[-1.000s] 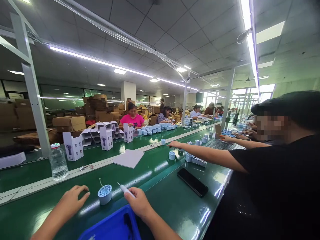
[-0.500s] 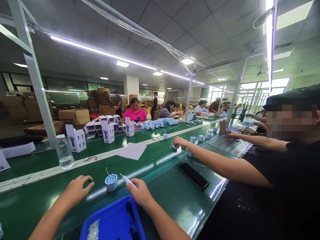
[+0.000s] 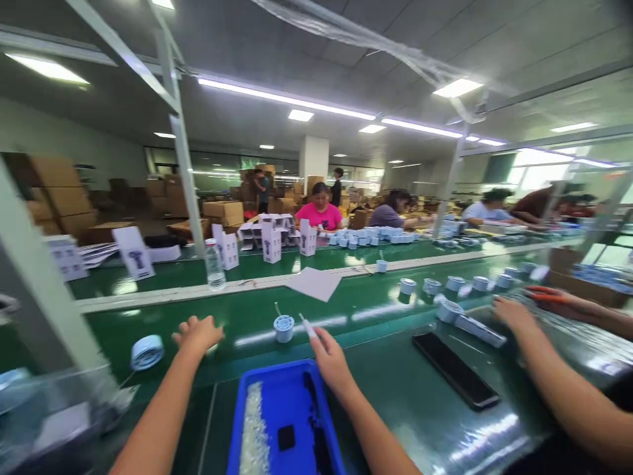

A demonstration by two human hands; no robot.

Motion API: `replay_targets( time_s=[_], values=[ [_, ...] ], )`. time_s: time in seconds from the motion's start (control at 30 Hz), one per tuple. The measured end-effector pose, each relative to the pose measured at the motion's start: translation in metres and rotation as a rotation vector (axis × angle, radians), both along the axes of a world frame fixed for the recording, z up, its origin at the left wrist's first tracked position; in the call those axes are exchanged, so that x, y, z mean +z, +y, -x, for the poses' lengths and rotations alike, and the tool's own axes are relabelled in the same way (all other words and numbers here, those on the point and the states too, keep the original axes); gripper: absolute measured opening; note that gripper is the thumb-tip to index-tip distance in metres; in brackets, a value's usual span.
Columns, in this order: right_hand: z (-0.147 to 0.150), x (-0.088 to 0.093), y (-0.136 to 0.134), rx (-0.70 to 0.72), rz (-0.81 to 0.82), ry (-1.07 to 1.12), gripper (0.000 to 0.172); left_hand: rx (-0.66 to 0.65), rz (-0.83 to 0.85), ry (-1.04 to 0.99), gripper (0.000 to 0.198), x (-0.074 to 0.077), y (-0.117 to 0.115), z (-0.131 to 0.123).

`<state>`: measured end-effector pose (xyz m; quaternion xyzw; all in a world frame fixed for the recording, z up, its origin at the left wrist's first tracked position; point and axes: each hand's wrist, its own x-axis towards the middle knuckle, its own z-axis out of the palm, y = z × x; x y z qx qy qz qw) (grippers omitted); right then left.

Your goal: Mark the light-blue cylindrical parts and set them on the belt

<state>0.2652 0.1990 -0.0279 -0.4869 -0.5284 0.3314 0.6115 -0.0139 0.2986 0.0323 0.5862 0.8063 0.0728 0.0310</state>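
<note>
My right hand (image 3: 332,356) grips a white pen-like tool (image 3: 308,328) with a thin tip pointing up and left. Just left of that tip, a light-blue round plastic housing (image 3: 283,329) stands on the green belt, a thin wire sticking up from it. My left hand (image 3: 198,336) hovers over the belt with fingers apart, holding nothing. Further left is another blue round housing (image 3: 147,352), slightly blurred. Below my hands sits a blue tray (image 3: 237,429) with small clear pieces (image 3: 254,422), small black pieces (image 3: 316,422) and a black square (image 3: 286,437).
A black phone (image 3: 455,371) lies right of the tray. Beyond it, a co-worker's hands work near a blue handheld fan-shaped part (image 3: 469,322) and a row of blue housings (image 3: 455,284). A water bottle (image 3: 214,265) and a white sheet (image 3: 315,284) are along the divider.
The view has swung left, bringing the left housing into sight. My left hand's fingers have spread and point forward. The co-worker's hands have moved back toward their own side.
</note>
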Motion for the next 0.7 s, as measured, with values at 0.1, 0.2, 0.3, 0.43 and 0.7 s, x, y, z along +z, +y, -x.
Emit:
replay_targets(
  time_s=[0.1,0.2,0.3,0.43,0.7],
  values=[
    [0.000,-0.002,-0.004,-0.014,0.042,0.016,0.038,0.153,0.026,-0.016,0.047,-0.006,-0.005,0.013],
    [0.001,-0.002,-0.007,0.010,0.044,0.041,0.035,0.279,0.080,-0.092,0.056,-0.012,-0.003,0.025],
    [0.005,0.000,-0.012,0.049,0.015,0.073,0.035,0.359,0.055,-0.152,0.063,-0.015,-0.002,0.035],
    [0.016,0.001,-0.018,0.177,0.013,0.074,0.041,0.447,-0.046,-0.225,0.070,-0.018,0.000,0.051],
    [0.032,0.000,-0.033,0.486,0.077,-0.031,0.037,0.096,0.140,-0.292,0.068,-0.026,0.010,0.045]
  ],
)
